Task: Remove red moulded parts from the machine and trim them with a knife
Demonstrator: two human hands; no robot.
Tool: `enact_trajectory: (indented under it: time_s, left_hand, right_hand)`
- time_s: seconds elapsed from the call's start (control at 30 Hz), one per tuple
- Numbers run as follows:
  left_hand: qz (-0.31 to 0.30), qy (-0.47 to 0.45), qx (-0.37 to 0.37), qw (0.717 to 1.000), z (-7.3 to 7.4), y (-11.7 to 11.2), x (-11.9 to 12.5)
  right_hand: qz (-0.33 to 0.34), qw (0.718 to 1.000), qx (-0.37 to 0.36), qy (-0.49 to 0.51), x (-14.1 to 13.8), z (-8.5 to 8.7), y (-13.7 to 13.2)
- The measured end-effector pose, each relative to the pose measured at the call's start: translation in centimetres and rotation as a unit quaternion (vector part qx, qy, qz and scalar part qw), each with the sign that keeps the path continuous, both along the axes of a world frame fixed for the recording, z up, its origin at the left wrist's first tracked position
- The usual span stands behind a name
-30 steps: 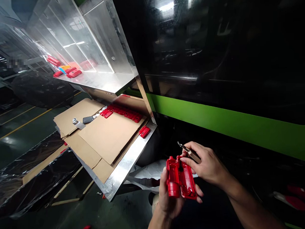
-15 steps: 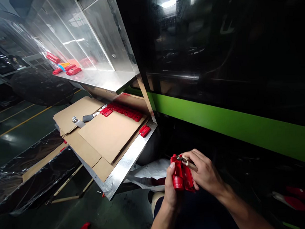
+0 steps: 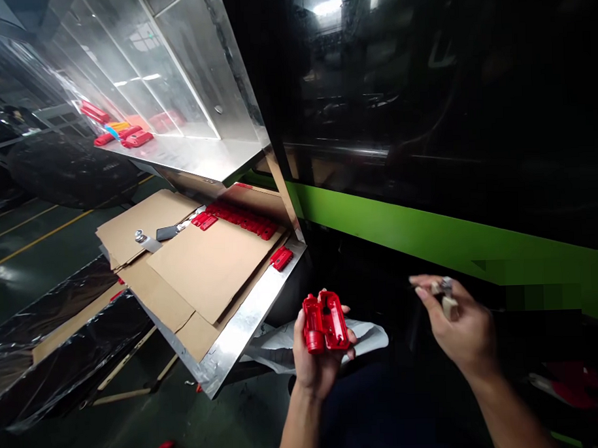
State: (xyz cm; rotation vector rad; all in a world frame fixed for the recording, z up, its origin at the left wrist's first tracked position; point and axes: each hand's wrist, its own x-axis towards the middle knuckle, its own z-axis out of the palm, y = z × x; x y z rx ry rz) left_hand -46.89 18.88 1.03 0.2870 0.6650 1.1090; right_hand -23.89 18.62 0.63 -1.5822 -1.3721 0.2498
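Risk-wise, the main thing I'd watch is that small cutting tool (image 3: 446, 296) in the right hand (image 3: 462, 329). It's pinched between thumb and fingertips, fingers closed around the handle, and the business end is too blurred to make out properly. That hand sits well apart from the part, out over dark open space in front of the green machine panel (image 3: 427, 236). With a loose fingertip pinch like that, my guess is the tool could slip and drop into the shadows below, where it'd be a pain to find.

The left hand (image 3: 316, 360) has the red plastic housing (image 3: 326, 321) cupped from underneath, fingers curled up both sides, open face up. It's held in the air just off the corner of the steel counter (image 3: 244, 330), above some crumpled white plastic wrap (image 3: 288, 342). Only 1 hand supports it, so a bump on the counter edge could knock it loose. If the blade comes back in toward that palm, the thumb and fingertips wrapped over the rim look like the bits most exposed to a nick.

Also worth noting: 1 loose red part (image 3: 282, 258) sits right at the counter's edge on the cardboard sheets (image 3: 207, 266), near the row of red parts (image 3: 237, 219). An elbow swing could send it off.

Lighting's pretty dim down there too, which won't help blade control.
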Motion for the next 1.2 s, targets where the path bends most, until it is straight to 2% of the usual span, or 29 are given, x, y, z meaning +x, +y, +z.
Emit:
enact_trajectory:
  time_s: [0.1,0.17,0.33,0.4,0.5,0.67,0.8,0.87,0.97,1.03,1.1,1.2]
  left_hand:
    - [-0.051,-0.056,0.03,0.997,0.9,-0.1,-0.2]
    - [-0.066,-0.079,0.033,0.994,1.2,-0.1,-0.4]
    - [-0.094,-0.153,0.049,0.982,1.3,-0.2,-1.2]
    - [-0.12,-0.174,0.053,0.976,1.3,-0.3,-1.5]
    - [-0.132,-0.18,0.058,0.973,1.7,-0.5,-1.9]
    - [-0.109,-0.192,0.034,0.975,2.6,-0.9,-2.0]
    - [-0.128,-0.213,0.026,0.968,2.8,-1.2,-2.4]
    - [-0.132,-0.219,0.033,0.966,2.9,-1.3,-2.6]
    - [-0.156,-0.214,0.05,0.963,2.9,-1.2,-2.6]
    - [-0.184,-0.218,0.055,0.957,3.0,-1.0,-2.5]
    - [-0.215,-0.228,0.059,0.948,3.1,-0.9,-2.3]
    - [-0.245,-0.232,0.074,0.938,3.8,-0.9,-1.9]
  right_hand:
    - [-0.079,0.994,0.019,-0.079,1.5,-0.6,1.6]
    - [-0.093,0.993,0.018,-0.069,1.7,-0.9,1.7]
    - [0.0,0.996,-0.078,0.042,1.1,-1.8,0.1]
    - [0.041,0.991,-0.085,0.098,1.0,-2.1,-0.2]
    - [0.062,0.984,-0.084,0.147,1.0,-1.9,-0.3]
    - [0.079,0.981,-0.079,0.157,1.2,-1.5,-0.3]
    - [0.083,0.991,-0.041,0.095,1.4,-1.4,-0.6]
    - [0.095,0.994,0.005,0.052,1.6,-0.4,-0.7]
    - [0.173,0.982,0.061,-0.039,1.7,2.9,-0.6]
    - [0.267,0.95,0.104,-0.125,1.4,5.8,-0.4]
    - [0.347,0.901,0.146,-0.216,1.0,8.8,0.0]
    - [0.384,0.838,0.186,-0.341,0.0,12.3,0.6]
